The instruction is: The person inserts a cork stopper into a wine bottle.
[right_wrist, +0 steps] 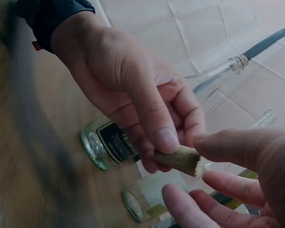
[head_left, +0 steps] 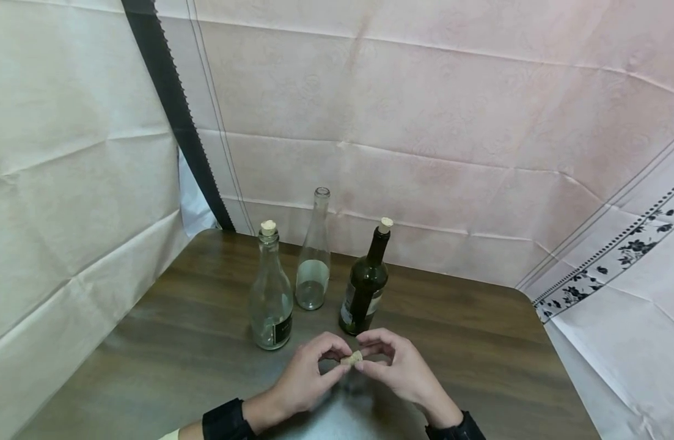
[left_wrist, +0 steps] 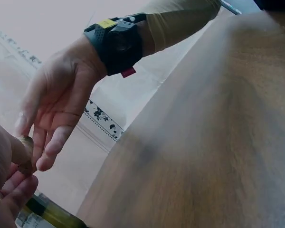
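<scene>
My left hand [head_left: 309,374] pinches a small cork [right_wrist: 180,160] between thumb and fingers, low over the front of the table. My right hand [head_left: 404,366] faces it from the other side. In the right wrist view its thumb [right_wrist: 218,144] is right at the cork's cut end, while the other fingers spread apart below. Just behind the hands stands a dark green wine bottle [head_left: 368,278] with a cork [head_left: 387,225] in its neck. A clear bottle with a black label [head_left: 271,287] at the left also has a cork [head_left: 267,228] in its mouth.
Between and behind those two stands another clear bottle [head_left: 313,269], its mouth uncorked. All stand upright on a brown wooden table [head_left: 468,342] with rounded back corners. Pale creased cloth [head_left: 424,122] hangs behind the table and along its sides.
</scene>
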`<state>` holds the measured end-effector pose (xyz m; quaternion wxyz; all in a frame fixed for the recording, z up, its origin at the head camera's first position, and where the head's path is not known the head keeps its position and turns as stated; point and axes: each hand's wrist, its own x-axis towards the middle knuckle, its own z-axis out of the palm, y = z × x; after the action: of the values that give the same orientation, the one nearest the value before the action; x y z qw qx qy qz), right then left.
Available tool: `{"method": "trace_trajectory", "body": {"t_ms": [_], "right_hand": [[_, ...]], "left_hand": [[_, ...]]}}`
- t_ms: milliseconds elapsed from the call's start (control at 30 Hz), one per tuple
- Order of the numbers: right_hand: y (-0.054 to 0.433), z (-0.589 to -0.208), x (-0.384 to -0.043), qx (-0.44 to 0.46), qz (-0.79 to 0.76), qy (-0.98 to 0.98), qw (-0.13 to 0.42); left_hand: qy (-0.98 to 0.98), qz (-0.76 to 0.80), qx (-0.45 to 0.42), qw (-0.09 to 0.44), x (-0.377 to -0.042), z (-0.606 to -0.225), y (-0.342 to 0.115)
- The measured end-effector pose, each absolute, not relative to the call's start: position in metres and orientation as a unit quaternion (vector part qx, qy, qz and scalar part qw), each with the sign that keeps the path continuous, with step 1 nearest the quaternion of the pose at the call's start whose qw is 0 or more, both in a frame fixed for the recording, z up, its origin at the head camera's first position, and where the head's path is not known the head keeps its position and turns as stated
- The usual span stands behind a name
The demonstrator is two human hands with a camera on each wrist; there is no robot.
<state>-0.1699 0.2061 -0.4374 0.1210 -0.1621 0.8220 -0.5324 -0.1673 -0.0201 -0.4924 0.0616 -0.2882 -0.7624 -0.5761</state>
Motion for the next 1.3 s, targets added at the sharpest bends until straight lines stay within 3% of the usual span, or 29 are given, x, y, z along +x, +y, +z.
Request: {"method": "trace_trajectory", "body": {"t_ms": [167,467,933,1067,1300], "right_hand": [[0.201,-0.44,-0.167,-0.177,-0.556,0.803,0.124],[0.196,-0.443,-0.164,-0.175,-0.562,0.8,0.116],[0.19,-0.44,-0.163,-0.137,-0.569,0.806,0.093],[0.19,-0.437,-0.163,-0.102,-0.586,0.801,0.071],[0.188,-0.44,-0.161,-0.085,-0.591,0.8,0.057]], "left_hand": [[-0.77,-0.539,-0.319,0.12,-0.163,-0.491,-0.019],[-0.787,-0.518,-0.308,0.136,-0.16,-0.491,-0.019],[-0.787,-0.476,-0.334,0.204,-0.164,-0.489,-0.02],[-0.788,-0.469,-0.313,0.249,-0.174,-0.473,-0.021],[-0.766,-0.513,-0.217,0.32,-0.205,-0.413,-0.022]]}}
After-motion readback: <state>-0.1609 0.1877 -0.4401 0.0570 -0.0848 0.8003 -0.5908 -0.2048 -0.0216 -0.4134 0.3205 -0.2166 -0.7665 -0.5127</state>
